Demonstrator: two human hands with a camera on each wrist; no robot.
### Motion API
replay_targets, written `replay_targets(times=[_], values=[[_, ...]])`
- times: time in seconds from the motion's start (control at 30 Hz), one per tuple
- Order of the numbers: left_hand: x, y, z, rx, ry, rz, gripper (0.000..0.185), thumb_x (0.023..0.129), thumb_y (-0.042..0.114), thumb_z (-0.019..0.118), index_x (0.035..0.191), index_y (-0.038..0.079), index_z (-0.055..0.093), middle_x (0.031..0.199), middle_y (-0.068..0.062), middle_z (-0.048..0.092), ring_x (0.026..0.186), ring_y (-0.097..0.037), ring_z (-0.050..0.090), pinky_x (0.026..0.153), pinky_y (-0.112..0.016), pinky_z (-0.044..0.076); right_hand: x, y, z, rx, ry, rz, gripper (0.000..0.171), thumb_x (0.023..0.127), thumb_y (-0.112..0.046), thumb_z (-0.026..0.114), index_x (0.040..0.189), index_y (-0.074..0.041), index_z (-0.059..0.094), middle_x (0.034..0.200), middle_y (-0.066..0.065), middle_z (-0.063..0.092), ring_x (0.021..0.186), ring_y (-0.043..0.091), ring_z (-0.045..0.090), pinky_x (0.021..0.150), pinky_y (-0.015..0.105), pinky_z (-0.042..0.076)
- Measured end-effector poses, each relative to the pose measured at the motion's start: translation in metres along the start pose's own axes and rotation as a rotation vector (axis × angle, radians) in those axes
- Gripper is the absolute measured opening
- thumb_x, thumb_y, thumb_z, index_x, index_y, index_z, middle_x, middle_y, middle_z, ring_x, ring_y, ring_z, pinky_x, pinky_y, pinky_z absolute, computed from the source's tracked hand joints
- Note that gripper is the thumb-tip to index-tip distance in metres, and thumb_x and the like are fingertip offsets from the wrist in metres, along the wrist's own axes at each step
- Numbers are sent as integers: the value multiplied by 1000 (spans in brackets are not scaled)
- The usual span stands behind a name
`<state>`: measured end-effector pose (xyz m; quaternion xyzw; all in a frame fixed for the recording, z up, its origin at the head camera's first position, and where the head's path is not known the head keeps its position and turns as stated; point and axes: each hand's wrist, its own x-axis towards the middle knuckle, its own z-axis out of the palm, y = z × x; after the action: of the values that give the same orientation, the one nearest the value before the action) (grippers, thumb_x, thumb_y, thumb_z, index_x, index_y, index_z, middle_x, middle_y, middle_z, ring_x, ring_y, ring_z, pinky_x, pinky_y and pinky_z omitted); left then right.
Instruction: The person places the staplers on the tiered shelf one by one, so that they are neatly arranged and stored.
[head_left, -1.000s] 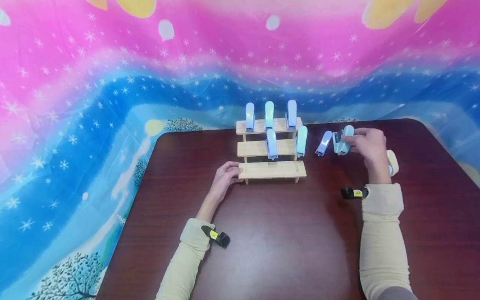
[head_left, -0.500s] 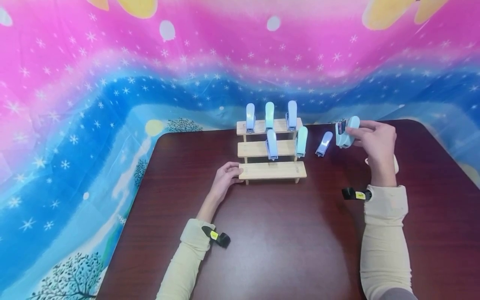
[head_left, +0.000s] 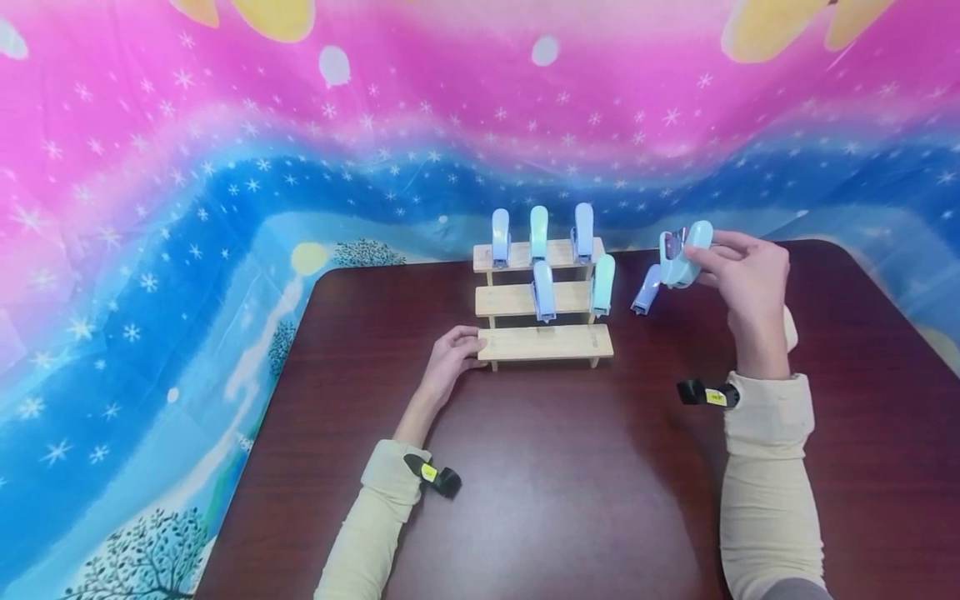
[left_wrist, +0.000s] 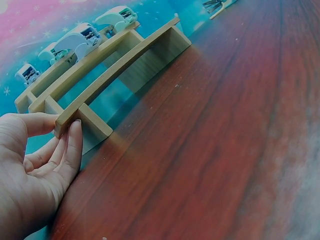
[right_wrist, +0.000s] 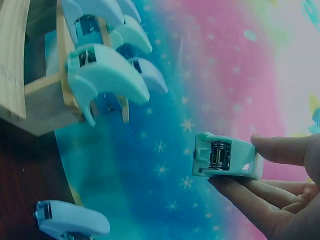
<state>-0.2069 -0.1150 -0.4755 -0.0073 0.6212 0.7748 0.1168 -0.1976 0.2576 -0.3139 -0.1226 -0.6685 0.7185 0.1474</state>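
My right hand (head_left: 753,279) pinches a mint-green mini stapler (head_left: 696,257) between thumb and fingers, raised above the table's back right. In the right wrist view this stapler (right_wrist: 239,156) shows its metal spring, with the thumb on one side and fingers on the other. At the left end of a three-tier wooden rack (head_left: 543,343), my left hand (head_left: 450,357) grips the lowest shelf, thumb and fingertips around its corner in the left wrist view. Three staplers stand on the top tier. On the middle tier are a lavender stapler (head_left: 543,292) and a mint one (head_left: 602,285).
A lavender stapler (head_left: 645,293) lies on the dark wooden table (head_left: 585,467) right of the rack, partly overlapped by the held one. Behind my right wrist a cream-coloured thing (head_left: 790,329) is mostly hidden. A patterned cloth (head_left: 420,183) hangs along the table's back.
My right hand has lifted the mint stapler from beside the lavender one, first up and right, then slightly left. My left hand stays at the rack.
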Motion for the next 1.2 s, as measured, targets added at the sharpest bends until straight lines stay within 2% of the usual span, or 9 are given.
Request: replay_targets(times=[0.2,0.57,0.77,1.03,1.2], values=[[-1,-1,2,-1,30,22,31,88,5,66,115,-7,55,95,-11,66,83,-19,65,76,-35,58,-10,-6,13,33,-15,-26,49,69,-14,87,113,-4,70,86,0,71,75,10,70,61,21,57],[-1,0,0,4,39,31,27,87,3,65,112,-5,57,94,-12,66,82,-19,64,75,-36,58,-25,-9,50,-52,-73,-127,47,73,-16,84,114,0,68,85,-2,72,75,11,69,61,21,57],[-2,0,0,6,32,29,29,88,3,65,113,-6,56,94,-11,66,82,-20,65,75,-36,58,-31,-10,73,-86,-126,-136,45,75,-15,83,114,2,67,88,1,72,78,12,69,62,22,57],[-3,-2,1,-3,43,30,28,86,4,65,112,-4,57,94,-12,65,82,-20,64,76,-36,58,-39,-8,103,-127,-188,-147,41,77,-17,81,113,-2,68,90,6,72,82,15,68,68,24,58],[-1,-4,2,0,30,42,29,86,6,65,112,-4,57,96,-14,65,84,-21,64,76,-37,58,-43,-5,115,-164,-216,-152,43,78,-19,80,116,-3,67,98,11,71,84,16,69,70,26,58]])
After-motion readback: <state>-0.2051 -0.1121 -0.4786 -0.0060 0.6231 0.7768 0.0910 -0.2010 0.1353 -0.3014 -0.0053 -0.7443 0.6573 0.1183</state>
